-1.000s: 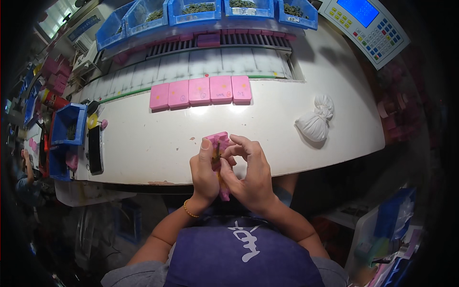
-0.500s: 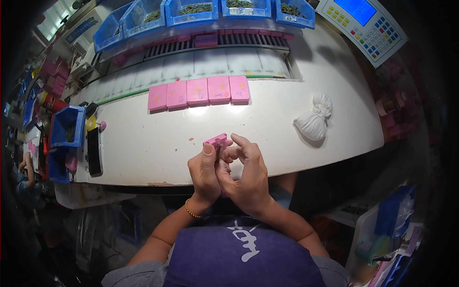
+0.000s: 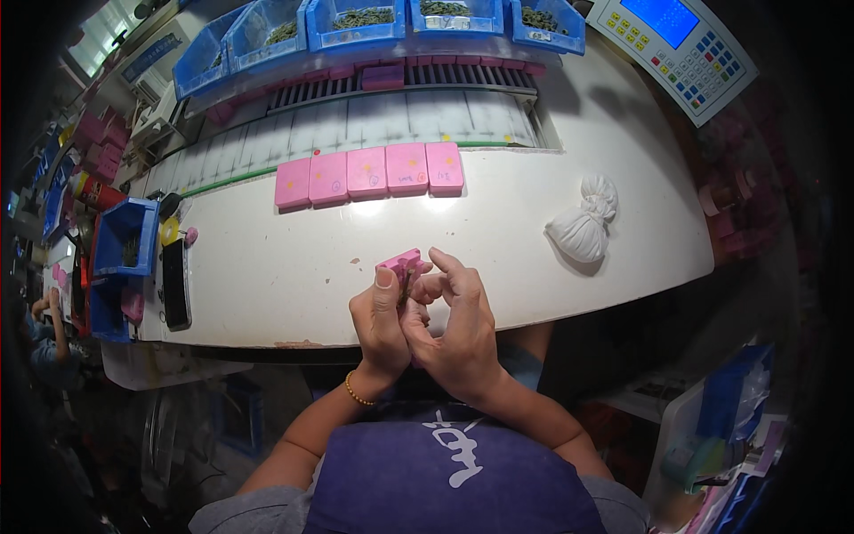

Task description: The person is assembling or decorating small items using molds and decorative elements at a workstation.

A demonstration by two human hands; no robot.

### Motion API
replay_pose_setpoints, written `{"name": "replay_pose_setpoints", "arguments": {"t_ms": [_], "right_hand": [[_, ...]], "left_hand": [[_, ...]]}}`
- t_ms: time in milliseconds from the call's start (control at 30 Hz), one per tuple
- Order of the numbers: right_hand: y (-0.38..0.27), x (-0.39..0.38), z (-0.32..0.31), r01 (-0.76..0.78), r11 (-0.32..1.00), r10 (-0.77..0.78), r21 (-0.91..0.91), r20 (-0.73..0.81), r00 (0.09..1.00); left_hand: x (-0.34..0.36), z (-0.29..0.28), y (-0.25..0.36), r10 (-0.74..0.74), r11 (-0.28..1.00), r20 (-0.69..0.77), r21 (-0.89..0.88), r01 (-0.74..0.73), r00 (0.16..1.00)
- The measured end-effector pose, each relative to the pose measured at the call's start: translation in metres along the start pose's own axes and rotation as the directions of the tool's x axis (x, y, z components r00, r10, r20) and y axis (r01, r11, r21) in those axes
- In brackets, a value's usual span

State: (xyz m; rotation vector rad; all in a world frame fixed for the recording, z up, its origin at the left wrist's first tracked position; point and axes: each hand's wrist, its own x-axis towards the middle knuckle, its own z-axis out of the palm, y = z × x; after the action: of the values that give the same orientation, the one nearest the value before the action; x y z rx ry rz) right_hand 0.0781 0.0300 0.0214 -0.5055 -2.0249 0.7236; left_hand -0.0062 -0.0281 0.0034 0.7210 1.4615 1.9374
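Just above the table's near edge, my left hand [image 3: 381, 325] grips a pink moulded piece [image 3: 400, 260] upright, its thumb along the side. My right hand [image 3: 458, 329] is closed around the same piece from the right, index finger arched and fingertips at a narrow dark part [image 3: 407, 285] in its middle, which is largely hidden. Beyond my hands lie five flat pink blocks [image 3: 366, 173] in a row. A tied white cloth bag [image 3: 580, 227] rests to the right.
Blue bins [image 3: 354, 27] of small green pieces line the back above a slatted rack [image 3: 311, 96]. A keypad console [image 3: 676, 49] is back right. A dark phone-like slab [image 3: 175, 285] and blue bins [image 3: 124, 240] sit left; beyond, another person's arm [image 3: 55, 320] shows.
The pink piece in my hands has sunk slightly and more of it is covered by my fingers, mostly in the first half second. My hands have shifted slightly.
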Motion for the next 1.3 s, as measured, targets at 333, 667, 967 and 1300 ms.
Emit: {"name": "replay_pose_setpoints", "arguments": {"t_ms": [333,667,967,1300], "right_hand": [[0.0,-0.001,0.002,0.022,1.0,-0.022,0.006,-0.026,0.999],[0.001,-0.003,0.004,0.026,1.0,-0.026,-0.001,-0.034,0.999],[-0.002,-0.003,0.004,0.036,0.999,-0.036,0.007,-0.016,0.999],[0.001,-0.003,-0.007,0.05,0.996,-0.05,0.07,-0.008,0.999]], "left_hand": [[0.0,0.003,0.002,0.022,1.0,-0.026,0.01,-0.022,0.999],[-0.001,0.004,0.003,-0.007,1.0,-0.041,-0.031,0.005,0.999],[0.001,0.001,0.006,-0.01,1.0,-0.045,0.012,0.01,0.999],[0.005,0.006,0.002,-0.09,0.993,-0.106,-0.088,0.081,0.99]]}}
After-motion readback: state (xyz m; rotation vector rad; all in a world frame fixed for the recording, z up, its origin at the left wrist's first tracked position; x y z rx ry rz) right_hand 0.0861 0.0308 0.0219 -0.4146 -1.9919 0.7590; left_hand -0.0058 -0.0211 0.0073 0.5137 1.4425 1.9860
